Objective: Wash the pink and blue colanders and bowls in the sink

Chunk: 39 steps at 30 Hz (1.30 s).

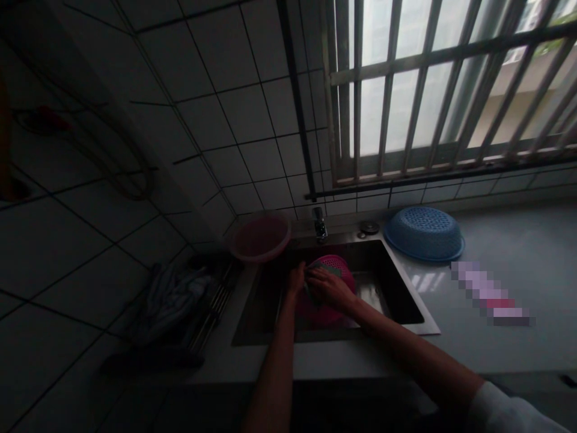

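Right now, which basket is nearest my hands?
The pink basket: it's in the sink, right by your left hand and right hand; the blue basket sits apart on the counter.

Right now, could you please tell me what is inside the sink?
The sink holds a pink perforated basket, with the left hand and right hand at a greyish-green item there. Whatever lies beneath the hands or basket is covered.
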Motion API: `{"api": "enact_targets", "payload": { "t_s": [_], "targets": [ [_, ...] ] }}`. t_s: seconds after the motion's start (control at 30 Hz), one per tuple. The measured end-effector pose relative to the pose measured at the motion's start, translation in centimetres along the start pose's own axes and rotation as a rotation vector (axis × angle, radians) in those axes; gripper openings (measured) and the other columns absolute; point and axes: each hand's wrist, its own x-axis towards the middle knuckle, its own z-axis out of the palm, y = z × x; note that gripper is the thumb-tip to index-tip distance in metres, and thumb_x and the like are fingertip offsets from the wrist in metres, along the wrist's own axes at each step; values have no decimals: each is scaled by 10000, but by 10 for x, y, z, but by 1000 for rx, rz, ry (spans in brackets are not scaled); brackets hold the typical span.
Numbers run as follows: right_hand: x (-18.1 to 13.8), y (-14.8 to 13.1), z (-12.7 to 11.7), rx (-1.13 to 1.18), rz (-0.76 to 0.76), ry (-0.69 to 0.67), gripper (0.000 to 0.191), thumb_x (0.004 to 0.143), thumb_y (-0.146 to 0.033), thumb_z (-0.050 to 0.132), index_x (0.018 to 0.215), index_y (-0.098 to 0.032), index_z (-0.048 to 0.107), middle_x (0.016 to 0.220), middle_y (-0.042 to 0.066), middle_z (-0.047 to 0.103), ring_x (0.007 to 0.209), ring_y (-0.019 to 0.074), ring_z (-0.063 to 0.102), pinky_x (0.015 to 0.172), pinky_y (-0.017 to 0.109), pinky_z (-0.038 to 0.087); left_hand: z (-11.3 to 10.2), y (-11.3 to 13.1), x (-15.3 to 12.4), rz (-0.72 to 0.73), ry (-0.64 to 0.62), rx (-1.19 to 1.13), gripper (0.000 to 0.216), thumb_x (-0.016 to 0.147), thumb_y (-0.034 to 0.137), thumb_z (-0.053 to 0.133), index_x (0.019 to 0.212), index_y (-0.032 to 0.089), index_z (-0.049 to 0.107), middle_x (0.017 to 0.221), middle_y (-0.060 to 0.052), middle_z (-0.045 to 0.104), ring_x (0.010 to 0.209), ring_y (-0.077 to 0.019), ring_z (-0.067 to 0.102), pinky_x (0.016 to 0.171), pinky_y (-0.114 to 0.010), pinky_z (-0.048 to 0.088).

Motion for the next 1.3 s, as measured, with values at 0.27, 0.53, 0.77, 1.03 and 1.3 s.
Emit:
{"api": "enact_targets", "payload": {
  "t_s": [0.27,0.53,0.77,1.03,1.3],
  "targets": [
    [-16,64,-34,102,481,228,388,981,-143,493,1274,-228,732,1245,88,767,1123,271,737,1023,436,572,8,1,-10,48,-8,-156,553,804,740,500,597,232,567,588,-12,556,656,-209,546,661,-332,389],
    [-4,25,-16,40,71,80,424,985,-199,580,1397,-243,668,1474,104,629,1419,255,542,1229,478,407,11,1,-6,78,-46,-266,575,806,741,480,676,207,650,693,-42,671,770,-223,630,753,-334,478],
    [-14,58,-25,51,369,241,425,1007,-187,484,1383,-228,678,1458,112,643,1355,266,607,1169,501,472,13,2,-10,93,-88,-247,626,740,830,528,605,222,592,616,-25,615,694,-215,597,699,-345,460],
    [-9,46,-19,39,216,145,463,994,-152,480,1410,-238,662,1483,99,625,1395,258,571,1207,500,434,9,2,-12,98,-59,-265,646,722,839,540,665,203,635,672,-24,642,740,-212,606,730,-338,466],
    [-4,24,-18,57,108,96,429,962,-108,524,1317,-249,720,1436,88,658,1376,255,579,1184,452,456,14,4,-11,141,-86,-318,618,741,793,615,722,181,701,759,-53,728,862,-241,662,814,-360,515]
  ]
}}
